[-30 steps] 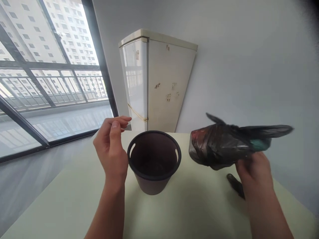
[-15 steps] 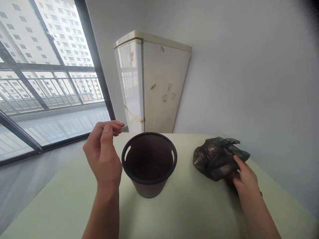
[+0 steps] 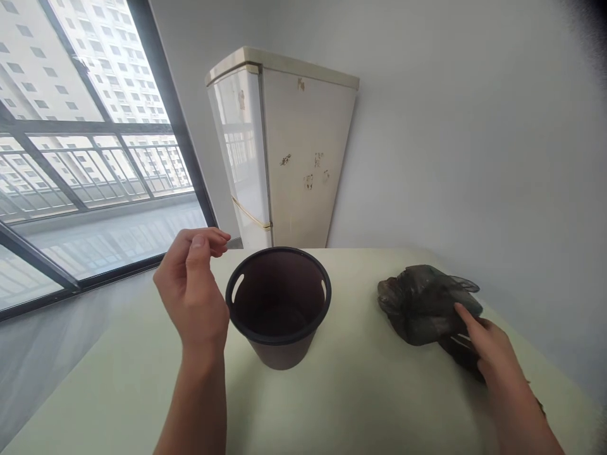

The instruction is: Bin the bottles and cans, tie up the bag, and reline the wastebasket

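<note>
My left hand [image 3: 196, 287] is raised at the left side of the bin, palm turned inward. Its fingers are loosely bent, with the thumb apart from them and nothing held. Close beside it a dark brown trash bin [image 3: 283, 354] with a black rim and two handle slots stands upright; its inside looks bare. To the right, a crumpled black plastic bag [image 3: 422, 306] with something bulky inside is at the tabletop. My right hand [image 3: 490, 351] grips the bag's right end, index finger on top; the fingers underneath are hidden.
Both things are over a pale green table [image 3: 351, 404]. A white refrigerator [image 3: 308, 133] with worn marks stands behind it against the grey wall [image 3: 450, 126]. At the left are a glass sliding door [image 3: 99, 189] and a balcony railing.
My right hand and the black plastic bag have moved a little to the right. My left hand keeps its pose beside the bin. The view has shifted slightly.
</note>
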The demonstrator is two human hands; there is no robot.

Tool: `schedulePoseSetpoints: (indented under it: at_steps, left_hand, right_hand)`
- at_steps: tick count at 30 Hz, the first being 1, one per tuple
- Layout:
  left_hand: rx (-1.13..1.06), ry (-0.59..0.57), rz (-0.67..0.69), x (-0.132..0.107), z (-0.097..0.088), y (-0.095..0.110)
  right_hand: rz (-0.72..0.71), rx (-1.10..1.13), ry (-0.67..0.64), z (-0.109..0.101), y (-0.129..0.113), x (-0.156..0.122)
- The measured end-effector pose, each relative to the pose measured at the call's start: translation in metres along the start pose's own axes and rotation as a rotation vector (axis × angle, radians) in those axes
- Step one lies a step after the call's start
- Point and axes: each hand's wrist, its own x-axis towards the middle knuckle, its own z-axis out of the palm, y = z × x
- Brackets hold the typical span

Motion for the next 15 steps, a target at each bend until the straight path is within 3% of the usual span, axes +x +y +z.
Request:
schedulePoseSetpoints:
  at_steps: [3,11,15]
  left_hand:
    - [0.02,-0.005,0.008,0.0,0.001,-0.001]
    - [0.0,-0.032,0.0,-0.001,0.002,-0.001]
    - [-0.006,-0.023,0.011,-0.001,0.0,0.003]
  right_hand:
    - [-0.015,-0.164,-0.006,-0.01,0.0,0.0]
    - [-0.506,-0.558,0.072,-0.043,-0.005,-0.001]
    - [-0.5,-0.624,-0.058,-0.066,0.004,0.004]
